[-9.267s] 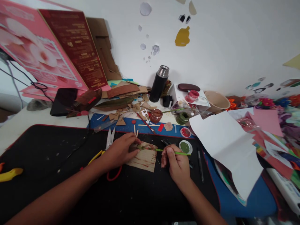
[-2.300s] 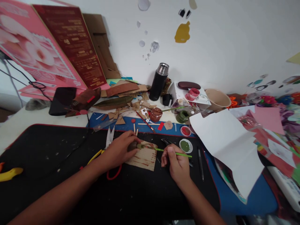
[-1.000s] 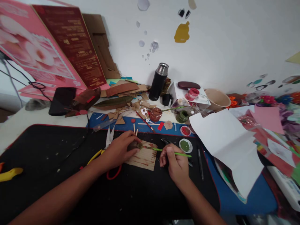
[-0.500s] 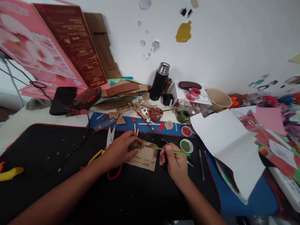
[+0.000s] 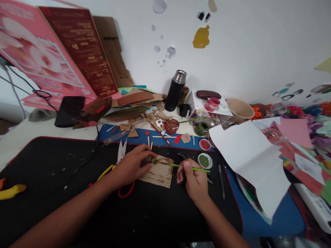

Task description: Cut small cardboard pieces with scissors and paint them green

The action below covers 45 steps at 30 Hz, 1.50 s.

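My left hand [image 5: 133, 163] is closed, with a small olive-green piece [image 5: 154, 160] at its fingertips; the fingers hide most of that piece, so its kind is unclear. In my right hand [image 5: 193, 177], pinched between thumb and fingers, is a paintbrush [image 5: 201, 169] with a bright green handle. The brush points left, its bristle end close to the green piece; whether they touch I cannot tell. Beneath them lies a square of corrugated cardboard [image 5: 159, 177] streaked with reddish-brown paint. Scissors [image 5: 121, 153] with yellow and red handles lie partly under my left wrist.
A lid of green paint [image 5: 205, 160] and a red one [image 5: 204, 144] sit beyond my right hand. Behind stand paint jars [image 5: 172, 126], a black thermos [image 5: 176, 90] and cardboard scraps. A pen [image 5: 221, 181] and white paper [image 5: 249, 155] are at the right.
The paintbrush and my right hand have shifted very slightly. My left hand keeps its place with the green piece. The camera view has moved a little.
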{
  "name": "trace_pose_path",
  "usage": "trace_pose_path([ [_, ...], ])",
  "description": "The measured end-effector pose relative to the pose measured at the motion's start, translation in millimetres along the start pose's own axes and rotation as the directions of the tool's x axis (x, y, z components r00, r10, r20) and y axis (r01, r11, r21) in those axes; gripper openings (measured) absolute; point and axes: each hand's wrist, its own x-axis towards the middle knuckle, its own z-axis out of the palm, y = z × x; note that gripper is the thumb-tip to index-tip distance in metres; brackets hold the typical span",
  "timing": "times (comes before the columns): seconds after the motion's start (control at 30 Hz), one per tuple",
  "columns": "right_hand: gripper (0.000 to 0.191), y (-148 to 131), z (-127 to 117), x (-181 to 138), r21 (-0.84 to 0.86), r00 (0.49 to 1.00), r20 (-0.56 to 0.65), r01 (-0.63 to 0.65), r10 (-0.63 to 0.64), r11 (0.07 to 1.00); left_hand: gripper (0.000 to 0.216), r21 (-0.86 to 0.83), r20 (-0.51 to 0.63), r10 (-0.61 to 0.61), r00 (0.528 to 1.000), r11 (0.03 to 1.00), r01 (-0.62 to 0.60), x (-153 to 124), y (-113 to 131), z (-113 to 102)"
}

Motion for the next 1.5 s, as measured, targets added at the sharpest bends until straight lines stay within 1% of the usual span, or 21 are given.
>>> trace_pose_path([
  [0.2,0.051,0.6,-5.1,1.5,0.021,0.997,-0.072,-0.006,0.007,1.000,0.030,-0.016,0.002,-0.001,1.000,1.000,0.001,-0.1,-0.5,0.6],
  [0.37,0.049,-0.8,-3.9,0.6,0.060,0.998,-0.064,0.007,-0.003,0.998,0.043,-0.004,0.018,0.024,1.000,1.000,-0.024,-0.5,0.6,0.5],
  [0.5,0.048,-1.2,-1.5,0.6,0.064,0.999,-0.039,0.009,-0.007,0.998,0.051,-0.038,0.050,0.031,0.998,0.999,-0.029,-1.0,3.6,-6.3],
  [0.53,0.048,-1.3,-1.4,0.8,0.065,0.999,-0.038,0.012,-0.010,0.998,0.051,-0.052,0.062,0.026,0.998,0.998,-0.023,-1.1,4.4,-8.0],
  [0.6,0.048,-1.6,-2.0,1.1,0.066,0.999,-0.043,0.018,-0.016,0.998,0.042,-0.060,0.071,0.007,0.997,0.998,-0.003,-1.0,5.4,-9.7],
  [0.67,0.048,-1.9,-2.9,1.2,0.060,0.999,-0.051,0.023,-0.020,0.998,0.034,-0.024,0.053,-0.013,0.999,1.000,0.014,-0.8,5.5,-8.2],
  [0.77,0.047,-1.7,-3.9,0.9,0.061,0.998,-0.066,0.028,-0.024,0.998,0.029,0.048,0.022,-0.021,1.000,0.999,0.020,-0.5,4.3,-2.4],
  [0.93,0.046,-0.9,-2.7,-0.4,0.082,0.998,-0.057,0.030,-0.025,0.996,0.021,0.062,0.004,-0.010,1.000,0.998,0.010,0.1,3.1,1.6],
  [1.07,0.046,-1.6,-0.9,-0.2,0.087,0.999,-0.044,0.035,-0.031,0.996,0.018,0.056,0.000,0.000,1.000,0.998,0.000,0.3,3.1,0.8],
  [1.3,0.047,2.4,2.7,2.1,0.042,1.000,-0.001,0.026,-0.026,0.999,0.022,0.053,0.005,0.032,0.999,0.998,-0.032,-0.7,0.5,1.7],
  [1.5,0.047,1.4,-0.7,2.8,0.028,0.999,-0.047,0.029,-0.028,0.999,0.021,0.053,0.013,0.021,1.000,0.998,-0.022,-0.3,1.6,1.2],
])
